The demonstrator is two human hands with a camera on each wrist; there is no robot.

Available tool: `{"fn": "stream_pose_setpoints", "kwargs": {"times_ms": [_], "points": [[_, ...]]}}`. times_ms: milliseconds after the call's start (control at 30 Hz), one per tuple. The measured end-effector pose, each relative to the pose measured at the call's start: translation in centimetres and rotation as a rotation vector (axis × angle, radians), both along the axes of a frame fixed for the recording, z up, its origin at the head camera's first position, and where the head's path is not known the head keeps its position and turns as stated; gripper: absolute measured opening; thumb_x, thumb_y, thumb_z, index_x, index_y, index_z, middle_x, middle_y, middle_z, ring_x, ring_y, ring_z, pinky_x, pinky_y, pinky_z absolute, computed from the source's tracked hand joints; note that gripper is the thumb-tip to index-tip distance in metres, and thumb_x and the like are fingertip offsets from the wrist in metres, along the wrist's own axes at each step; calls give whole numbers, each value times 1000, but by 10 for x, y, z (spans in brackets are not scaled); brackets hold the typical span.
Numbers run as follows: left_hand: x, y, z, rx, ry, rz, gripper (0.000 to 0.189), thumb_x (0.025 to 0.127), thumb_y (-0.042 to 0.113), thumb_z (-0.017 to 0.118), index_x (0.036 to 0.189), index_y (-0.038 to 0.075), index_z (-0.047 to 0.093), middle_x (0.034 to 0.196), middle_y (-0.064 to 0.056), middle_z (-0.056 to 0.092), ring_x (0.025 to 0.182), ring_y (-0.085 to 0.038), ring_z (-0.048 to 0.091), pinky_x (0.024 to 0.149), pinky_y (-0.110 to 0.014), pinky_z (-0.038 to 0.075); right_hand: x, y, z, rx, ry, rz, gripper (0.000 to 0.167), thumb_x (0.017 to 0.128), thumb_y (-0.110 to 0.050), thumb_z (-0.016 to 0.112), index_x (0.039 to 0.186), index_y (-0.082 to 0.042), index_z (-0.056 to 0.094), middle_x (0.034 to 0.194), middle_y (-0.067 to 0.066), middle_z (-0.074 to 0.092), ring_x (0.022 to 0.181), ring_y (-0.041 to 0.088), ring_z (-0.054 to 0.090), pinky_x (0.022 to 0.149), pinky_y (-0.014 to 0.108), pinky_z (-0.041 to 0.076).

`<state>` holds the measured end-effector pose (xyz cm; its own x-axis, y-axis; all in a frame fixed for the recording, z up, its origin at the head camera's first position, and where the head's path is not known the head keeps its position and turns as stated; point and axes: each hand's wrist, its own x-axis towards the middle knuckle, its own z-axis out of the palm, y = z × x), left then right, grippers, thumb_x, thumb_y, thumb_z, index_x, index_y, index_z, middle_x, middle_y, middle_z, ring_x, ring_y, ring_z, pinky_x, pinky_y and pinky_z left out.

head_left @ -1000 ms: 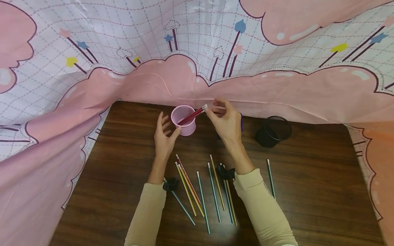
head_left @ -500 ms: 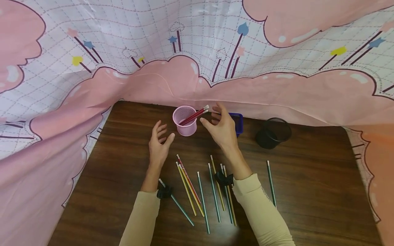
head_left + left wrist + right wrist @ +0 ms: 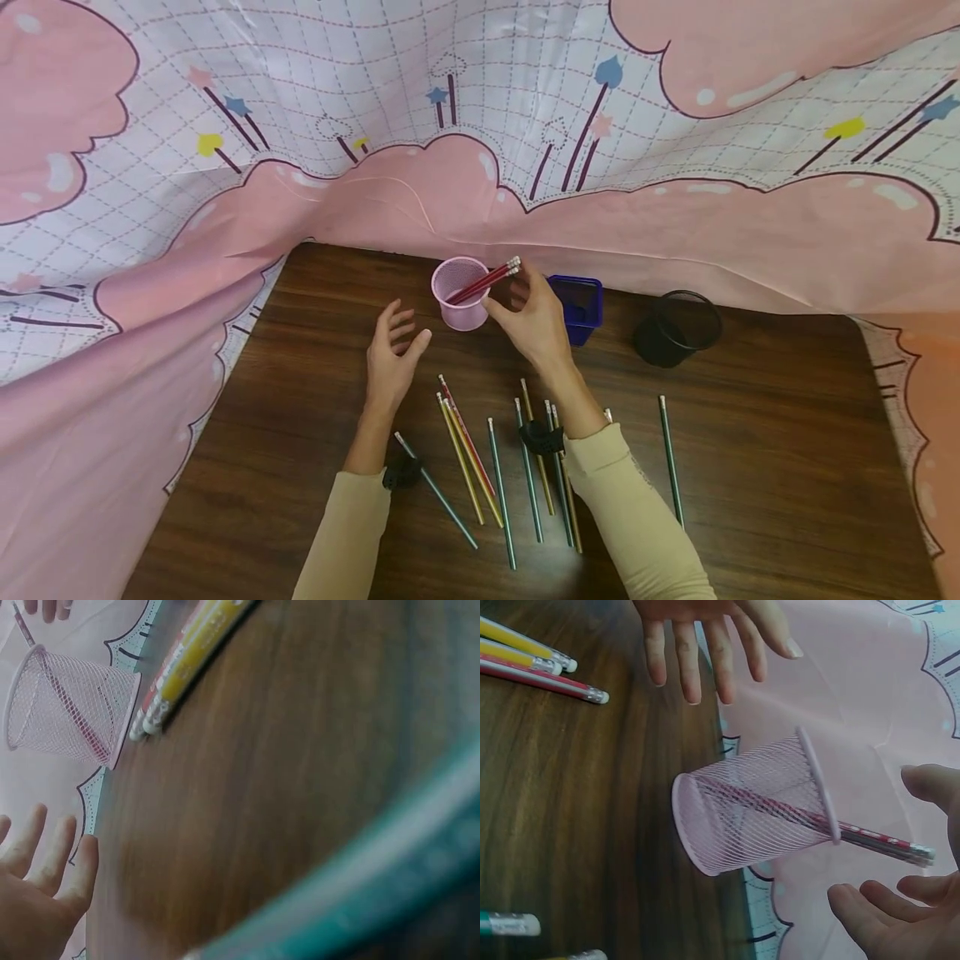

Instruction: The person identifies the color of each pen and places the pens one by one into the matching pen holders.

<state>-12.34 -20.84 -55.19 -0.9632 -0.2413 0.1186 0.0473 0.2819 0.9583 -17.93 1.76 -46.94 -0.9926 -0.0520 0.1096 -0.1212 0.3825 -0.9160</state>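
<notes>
A pink mesh pencil cup (image 3: 463, 318) stands upright near the back of the table. Several red pencils (image 3: 480, 285) lean in it towards the right, their white eraser ends past the rim. My right hand (image 3: 538, 323) is just right of the cup; in the right wrist view its thumb and curved fingers are spread apart around the eraser ends (image 3: 922, 855) and grip nothing. Left of the cup and nearer to me, my left hand (image 3: 390, 357) is held with fingers apart, holding nothing. The left wrist view has the cup (image 3: 71, 705) beyond that hand's fingers (image 3: 56, 859).
Loose pencils lie in front: yellow ones (image 3: 461, 458), a red one (image 3: 467, 433) and several green ones (image 3: 501, 492), some under my right wrist. A blue basket (image 3: 581, 304) and a black mesh cup (image 3: 667, 337) stand to the right. A patterned cloth (image 3: 637, 229) hangs behind the table.
The right hand has let go of the red pencils' ends, drawn off and come back beside the cup. My left hand has left the cup's rim, moving back and left.
</notes>
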Motion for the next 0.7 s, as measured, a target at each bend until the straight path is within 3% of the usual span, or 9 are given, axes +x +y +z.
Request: {"fn": "stream_pose_setpoints", "kwargs": {"times_ms": [200,433,700], "points": [[9,-8,-3,-76,-62,-54,70,92,42,71,150,17,41,137,-6,56,118,-28,58,95,-49,50,-4,-6,-9,40,-22,22,68,83,-30,82,139,-9,51,131,15,60,115,32,62,91,39,56],[13,-9,-1,-110,-83,-101,65,92,42,70,147,17,46,137,-7,57,115,-28,60,91,-49,52,-11,-7,-14,42,3,25,54,81,-29,83,124,-8,58,126,12,63,113,31,64,92,41,55],[21,-7,0,-190,-150,-161,63,92,47,67,144,16,50,135,-3,58,113,-25,62,91,-46,52,-17,-12,-22,38,12,55,55,81,-29,84,125,-8,58,127,12,61,116,31,62,95,44,53]]}}
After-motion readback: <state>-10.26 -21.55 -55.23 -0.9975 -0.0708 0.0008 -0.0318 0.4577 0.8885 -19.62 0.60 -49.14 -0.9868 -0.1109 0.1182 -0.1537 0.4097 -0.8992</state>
